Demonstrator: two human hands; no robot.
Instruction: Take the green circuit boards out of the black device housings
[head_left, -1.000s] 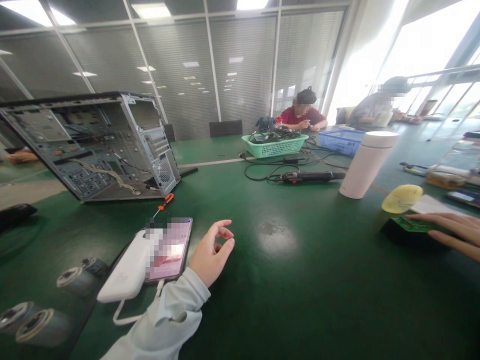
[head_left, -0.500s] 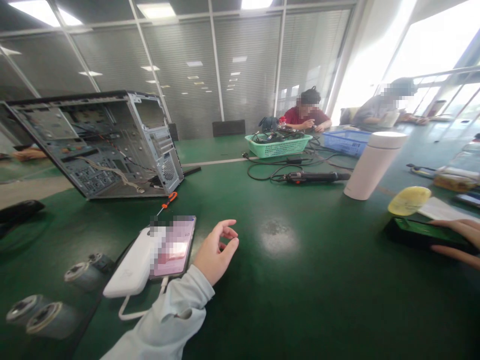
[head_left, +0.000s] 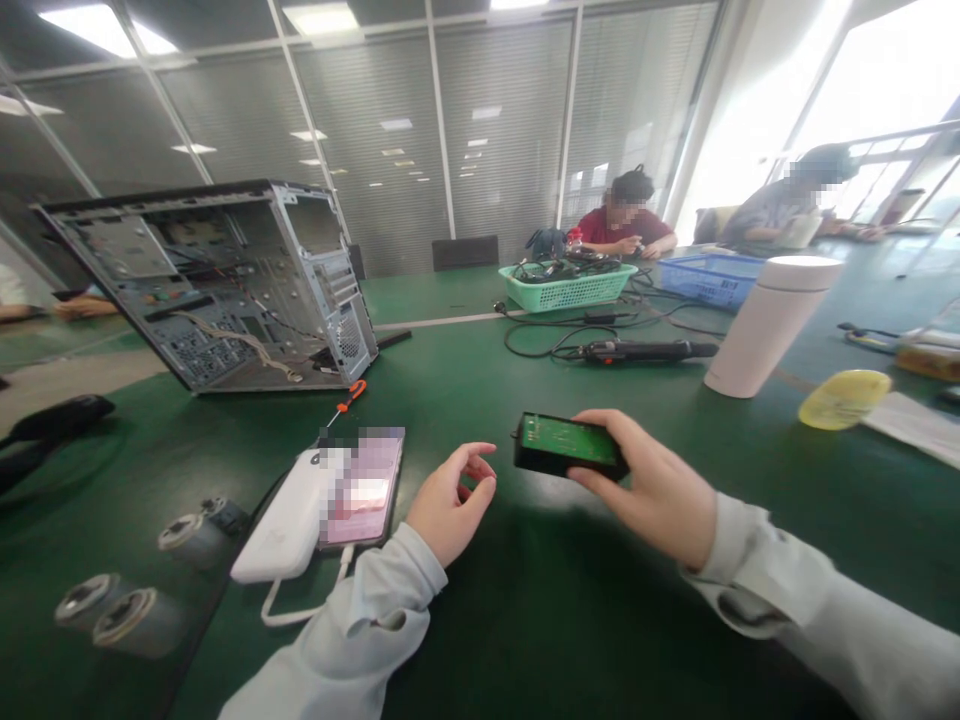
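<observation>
My right hand (head_left: 645, 485) grips a black plastic box with a green circuit board (head_left: 566, 438) showing in its open top. Thumb and fingers clasp the box's right end, and it is held over the green table (head_left: 517, 620). To the left of the box, my left hand (head_left: 454, 500) rests with curled fingers apart, holding nothing; a gap separates it from the box. Beside that hand lie a smartphone (head_left: 379, 490) and a white power bank (head_left: 281, 525), with a white cable (head_left: 300, 615) running from the phone's lower end.
An opened computer case (head_left: 225, 290) stands back left, an orange-handled screwdriver (head_left: 352, 396) before it. Several metal cylinders (head_left: 142, 620) are at left. Behind are a green basket (head_left: 570, 290), an electric screwdriver (head_left: 645, 351), a pink bottle (head_left: 772, 325) and a yellow object (head_left: 844, 400). Two people (head_left: 626, 215) sit beyond.
My right hand has brought the black box with the circuit board from the far right to the middle, near my left hand. The view has shifted slightly; my left hand keeps its pose.
</observation>
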